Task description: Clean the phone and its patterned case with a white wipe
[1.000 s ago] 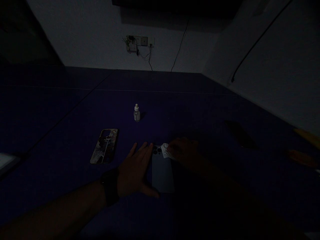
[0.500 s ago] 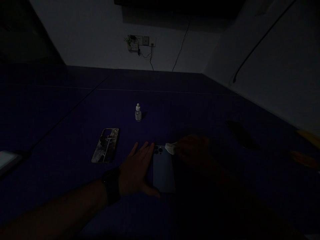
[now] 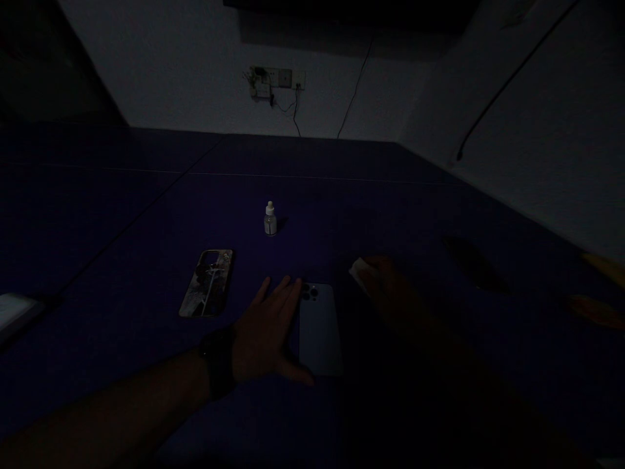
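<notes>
A blue-grey smartphone [image 3: 319,335] lies face down on the dark blue table, its camera lenses at the far left corner. My left hand [image 3: 266,339], with a black watch on the wrist, rests flat along the phone's left edge, fingers stretched and thumb by the near end. My right hand [image 3: 385,283], dim in shadow, is closed on a small white wad [image 3: 360,270] that looks like tissue or cloth. That hand is right of the phone, apart from it. A patterned phone case [image 3: 207,284] lies left of my left hand.
A small dropper bottle [image 3: 270,220] stands upright beyond the phone. A dark flat object [image 3: 474,264] lies on the right, with an orange item [image 3: 596,311] farther right. A white object [image 3: 17,312] sits at the left edge. Sockets with cables [image 3: 286,79] are on the wall.
My right hand has moved right, lifting the white wad off the phone's camera end. My left hand and the phone have stayed in place.
</notes>
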